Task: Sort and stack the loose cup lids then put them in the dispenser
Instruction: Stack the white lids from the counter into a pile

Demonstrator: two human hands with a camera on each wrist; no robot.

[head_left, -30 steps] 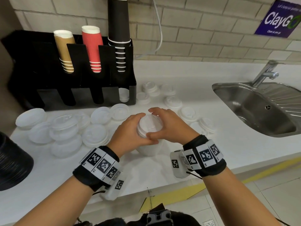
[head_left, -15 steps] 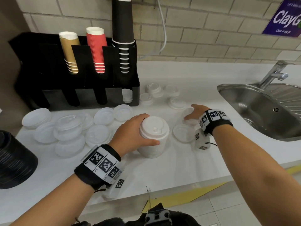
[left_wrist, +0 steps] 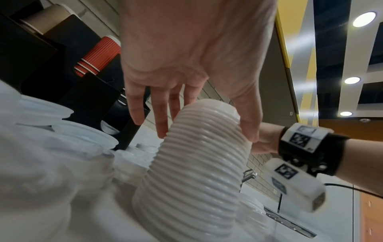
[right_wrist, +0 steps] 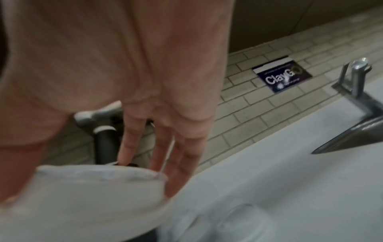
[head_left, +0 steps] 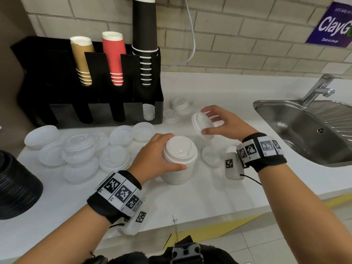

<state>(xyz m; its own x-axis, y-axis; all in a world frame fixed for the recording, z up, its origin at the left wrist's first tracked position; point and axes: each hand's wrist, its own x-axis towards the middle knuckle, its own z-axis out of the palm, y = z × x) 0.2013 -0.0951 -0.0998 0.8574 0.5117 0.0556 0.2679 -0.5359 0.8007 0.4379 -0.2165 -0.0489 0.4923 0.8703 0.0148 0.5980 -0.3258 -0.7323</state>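
Note:
A tall stack of white cup lids [head_left: 179,161] [left_wrist: 196,163] stands on the white counter [head_left: 190,199] near its front. My left hand [head_left: 152,159] [left_wrist: 186,81] grips the stack's upper part, thumb in front and fingers behind. My right hand [head_left: 219,122] [right_wrist: 145,131] holds a single white lid [head_left: 200,123] [right_wrist: 93,188] tilted on edge above the counter, to the right of and behind the stack. The black dispenser [head_left: 91,92] stands at the back left, with a few white lids [head_left: 148,112] in its rightmost slot.
Loose white and clear lids [head_left: 80,149] crowd the counter left of the stack; smaller white lids [head_left: 179,105] lie behind my right hand. Gold, red and black cups [head_left: 114,58] stand in the dispenser. A stack of black lids [head_left: 15,183] sits far left, a steel sink [head_left: 308,130] right.
My right hand left the stack's top, reached right to a loose lid on the counter and has lifted it, tilted. My left hand has stayed on the stack.

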